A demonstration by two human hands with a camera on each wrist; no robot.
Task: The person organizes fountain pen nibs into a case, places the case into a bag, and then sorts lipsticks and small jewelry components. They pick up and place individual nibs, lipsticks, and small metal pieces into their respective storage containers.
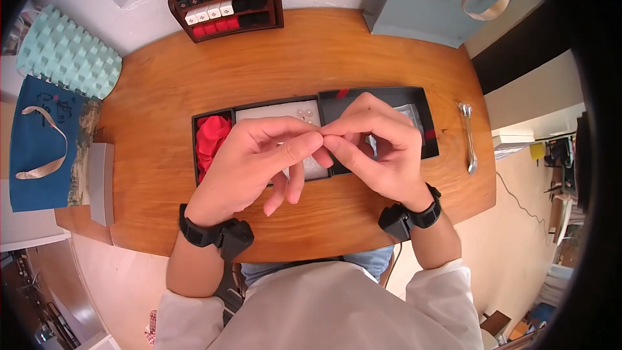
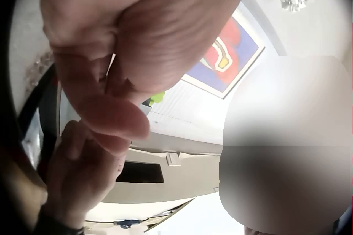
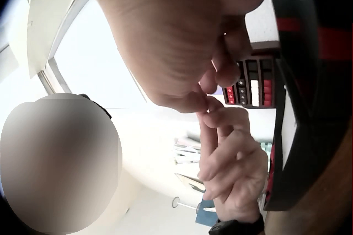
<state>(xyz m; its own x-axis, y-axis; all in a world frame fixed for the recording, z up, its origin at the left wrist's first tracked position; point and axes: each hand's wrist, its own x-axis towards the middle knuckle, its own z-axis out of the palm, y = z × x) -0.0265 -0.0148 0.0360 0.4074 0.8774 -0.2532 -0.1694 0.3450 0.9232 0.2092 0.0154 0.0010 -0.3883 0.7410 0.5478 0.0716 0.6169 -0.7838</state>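
Note:
Over the black box, my left hand (image 1: 259,159) and right hand (image 1: 382,149) meet fingertip to fingertip. On each hand, thumb and index finger pinch together at the same spot. A tiny thing sits between them, almost wholly covered by the fingertips; I cannot tell its kind. Below, the box's white-lined compartment (image 1: 256,113) holds several small pearl-like pieces (image 1: 304,115). Red petal-like material (image 1: 210,139) fills the compartment at left. The right wrist view also shows the left hand (image 3: 234,158) reaching up to the right fingertips.
At right of the box lies its dark lid (image 1: 337,107) with red bands and a clear plastic packet (image 1: 408,113). Metal tongs (image 1: 468,136) rest near the table's right edge. Behind stand a wooden rack (image 1: 223,0) of small boxes and a grey-blue bag (image 1: 421,6). A blue bag (image 1: 42,155) stands left.

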